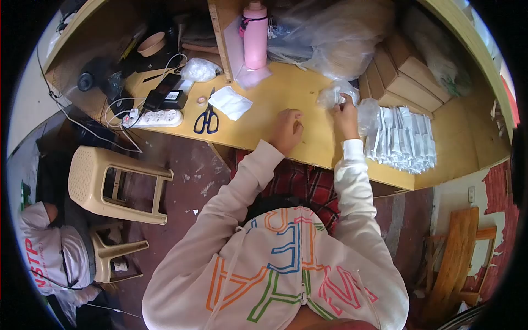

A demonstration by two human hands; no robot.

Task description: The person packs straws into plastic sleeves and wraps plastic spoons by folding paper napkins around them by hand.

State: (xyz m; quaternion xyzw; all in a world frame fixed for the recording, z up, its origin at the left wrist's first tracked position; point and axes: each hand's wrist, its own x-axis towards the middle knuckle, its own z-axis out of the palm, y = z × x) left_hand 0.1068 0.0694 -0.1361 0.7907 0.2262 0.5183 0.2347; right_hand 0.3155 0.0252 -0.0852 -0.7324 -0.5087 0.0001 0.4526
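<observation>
A pale hooded sweatshirt (286,242) printed with big outlined letters in orange, blue, green and pink fills the near foreground, below the pink cylindrical bottle (254,41) standing on the yellow wooden desk (297,91). The left hand (287,130) is over the desk on the wearer's side of the bottle, fingers loosely curled; whether anything is inside them I cannot tell.

The right hand (346,114) is farther to the right of the bottle, fingers bent inward against a crumpled clear plastic bag (330,95). I cannot tell whether they pinch its film or something in it. The bag lies on the desk, right of the bottle and nearer the wearer. Farther right of the bottle, past that hand, slim whitish plastic packets (404,137) lie in overlapping rows, with brown cardboard boxes (415,69) behind them.

Left of the bottle and nearer the wearer are a flat white rectangular sheet (231,103), scissors with dark blue handles (208,114), and a white multi-socket power strip (159,117). Well to the bottle's left, on the floor, stands a beige plastic stool (88,170).
</observation>
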